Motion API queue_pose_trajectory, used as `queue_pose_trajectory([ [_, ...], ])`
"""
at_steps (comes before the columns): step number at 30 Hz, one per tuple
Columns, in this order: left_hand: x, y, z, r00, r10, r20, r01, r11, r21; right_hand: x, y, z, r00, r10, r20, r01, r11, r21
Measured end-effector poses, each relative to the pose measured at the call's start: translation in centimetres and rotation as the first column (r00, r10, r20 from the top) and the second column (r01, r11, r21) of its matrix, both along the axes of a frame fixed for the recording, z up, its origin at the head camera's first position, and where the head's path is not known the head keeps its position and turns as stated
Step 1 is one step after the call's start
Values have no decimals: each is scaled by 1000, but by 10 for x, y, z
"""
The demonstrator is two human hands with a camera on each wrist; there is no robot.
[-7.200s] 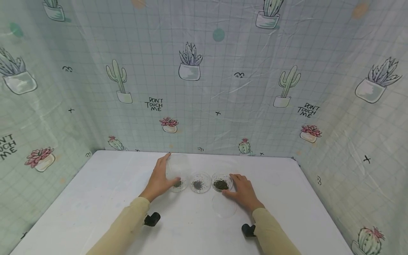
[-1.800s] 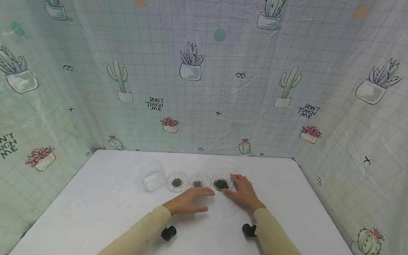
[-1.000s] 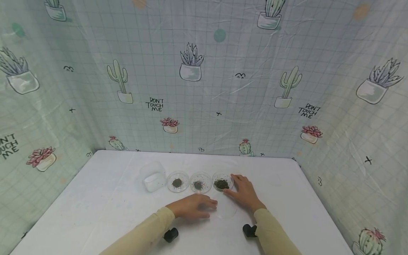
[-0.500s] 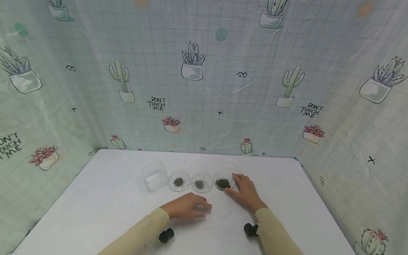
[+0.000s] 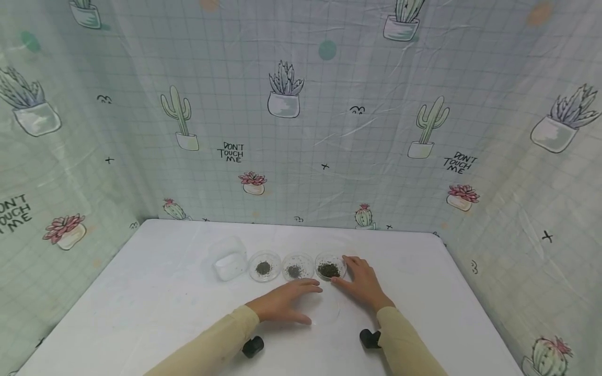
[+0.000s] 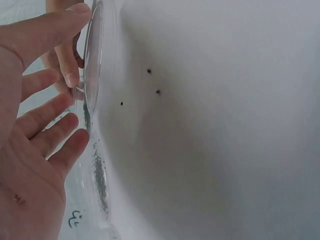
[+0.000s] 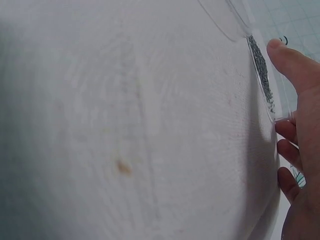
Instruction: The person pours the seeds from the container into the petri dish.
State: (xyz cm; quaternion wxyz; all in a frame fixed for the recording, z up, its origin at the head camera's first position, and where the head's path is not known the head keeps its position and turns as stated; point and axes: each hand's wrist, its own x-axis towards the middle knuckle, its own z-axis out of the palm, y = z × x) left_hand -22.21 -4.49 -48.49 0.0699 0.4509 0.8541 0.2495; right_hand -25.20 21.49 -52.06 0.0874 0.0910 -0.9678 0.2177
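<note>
Three clear petri dishes stand in a row in the head view. The left dish (image 5: pixel 264 257) and middle dish (image 5: pixel 298 258) hold small dark heaps, and the right dish (image 5: pixel 330 257) holds dark green flakes. My right hand (image 5: pixel 364 285) holds the right dish at its side, with thumb and fingers on either side of the rim. My left hand (image 5: pixel 282 303) spans a clear round lid (image 6: pixel 94 65) in front of the dishes. Its thumb is at the near edge and its fingers are at the far edge; how firmly they press is hard to see.
A clear plastic container (image 5: pixel 230 266) stands just left of the dishes. A few dark specks (image 6: pixel 158 92) lie on the white table (image 5: pixel 164 292). Patterned cloth (image 5: pixel 301 141) surrounds the table at the back and sides. Black wrist devices (image 5: pixel 253 346) show below the sleeves.
My left hand came from the left dish to the lid in front, and the clear container now stands apart at left. The lid has shifted slightly left. My right hand stays at the right dish.
</note>
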Motion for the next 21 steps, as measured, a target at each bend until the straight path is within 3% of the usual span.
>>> queue_pose_trajectory([
  [5,2,8,-1,1000,5,8,-5,999,-34,1,-1,1,1000,-3,12,3,1000,2],
  [12,0,19,-7,998,-13,-61,9,998,-69,2,-1,2,1000,-1,5,1,1000,-6],
  [17,-1,27,-13,995,4,-102,-15,993,-116,1,-1,2,1000,4,-5,-4,1000,-21],
  [21,1,30,-11,995,31,-95,-44,988,-145,1,0,2,1000,4,-4,-4,1000,-26],
])
